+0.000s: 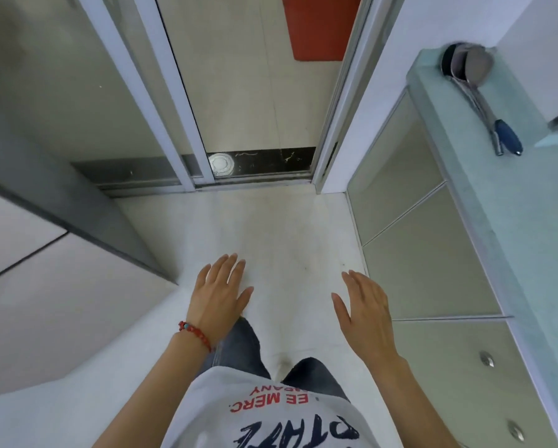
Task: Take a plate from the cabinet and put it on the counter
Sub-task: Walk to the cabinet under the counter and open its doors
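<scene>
I look straight down at a pale tiled floor. My left hand (221, 287), with a red bead bracelet on its wrist, hovers palm-down over the floor, fingers spread and empty. My right hand (365, 305) is held the same way a little to the right, also empty. A pale green counter (504, 202) runs along the right side. Below it are grey cabinet doors (420, 260) with small round metal knobs, all closed. No plate is in view.
Ladles and a blue-handled utensil (484, 101) lie on the counter's far end. A sliding glass door frame (187, 124) stands ahead with a dark threshold and a red mat (319, 27) beyond. White cabinets (45, 302) line the left side.
</scene>
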